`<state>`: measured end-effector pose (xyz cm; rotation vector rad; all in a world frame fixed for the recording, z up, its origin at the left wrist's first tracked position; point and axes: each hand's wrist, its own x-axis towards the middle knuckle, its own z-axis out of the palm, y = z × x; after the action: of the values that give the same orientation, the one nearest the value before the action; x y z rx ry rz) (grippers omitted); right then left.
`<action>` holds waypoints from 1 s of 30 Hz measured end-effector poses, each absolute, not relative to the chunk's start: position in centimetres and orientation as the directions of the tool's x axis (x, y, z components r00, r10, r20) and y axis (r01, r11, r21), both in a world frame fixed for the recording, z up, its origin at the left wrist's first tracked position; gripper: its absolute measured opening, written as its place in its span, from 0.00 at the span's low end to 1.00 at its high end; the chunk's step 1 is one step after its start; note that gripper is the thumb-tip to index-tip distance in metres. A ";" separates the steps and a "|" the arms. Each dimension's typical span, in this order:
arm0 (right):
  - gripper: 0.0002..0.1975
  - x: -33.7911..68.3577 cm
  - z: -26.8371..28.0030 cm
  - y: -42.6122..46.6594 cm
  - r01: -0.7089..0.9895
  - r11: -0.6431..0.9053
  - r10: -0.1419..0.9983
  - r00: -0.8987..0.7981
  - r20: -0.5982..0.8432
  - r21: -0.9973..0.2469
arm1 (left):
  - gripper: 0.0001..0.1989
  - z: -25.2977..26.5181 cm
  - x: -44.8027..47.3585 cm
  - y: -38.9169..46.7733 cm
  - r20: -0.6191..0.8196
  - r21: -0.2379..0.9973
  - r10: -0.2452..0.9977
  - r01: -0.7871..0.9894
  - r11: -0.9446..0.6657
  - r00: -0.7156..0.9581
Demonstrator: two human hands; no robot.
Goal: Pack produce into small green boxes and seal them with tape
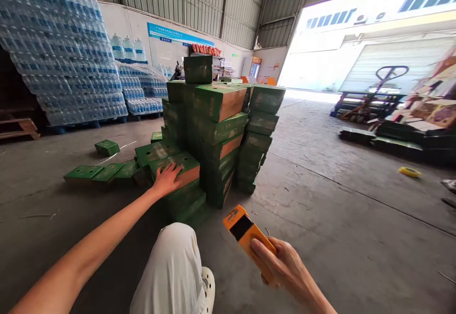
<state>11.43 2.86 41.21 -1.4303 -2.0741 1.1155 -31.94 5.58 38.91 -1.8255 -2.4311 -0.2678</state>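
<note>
White trousers (169, 271) fill the foreground; the right hand (283, 261) wraps round an orange device (252, 238), partly hiding its lower end. Beyond, the left hand (166, 179) lies spread on a green box (188, 164) beside a taller stack (219, 136), its lettering unreadable.

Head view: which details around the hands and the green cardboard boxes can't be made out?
Head view, inside of the green cardboard box under the left hand: hidden by its top.
Head view, part of the orange handheld device: covered by the right hand.
Head view, rest of the white perforated clog: cut off by the bottom edge.
Head view, lettering on the blue rectangular wall banner: too small.
</note>
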 end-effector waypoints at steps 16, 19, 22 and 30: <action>0.26 23.8 40.6 -2.3 0.449 -0.207 0.972 -0.004 -0.234 -0.869 | 0.37 35.1 -4.0 2.2 -0.310 0.588 0.501 0.577 -0.567 0.808; 0.27 30.3 40.7 -5.1 0.319 -0.278 0.961 0.081 -0.266 -0.906 | 0.36 33.5 3.2 2.0 -0.370 0.668 0.369 0.521 -0.531 0.852; 0.28 37.8 39.7 -8.6 0.270 -0.326 0.931 0.256 -0.259 -0.906 | 0.35 31.5 10.7 1.7 -0.413 0.742 0.259 0.487 -0.460 0.873; 0.20 52.1 28.9 -19.2 0.382 -0.842 0.468 0.868 -0.165 -0.380 | 0.28 22.7 29.6 -3.7 -0.417 0.634 0.400 0.576 -0.516 0.816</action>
<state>52.07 -19.25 28.86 -2.7031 -0.6346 0.3598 29.55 -3.65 22.74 -3.7464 -1.2259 0.4750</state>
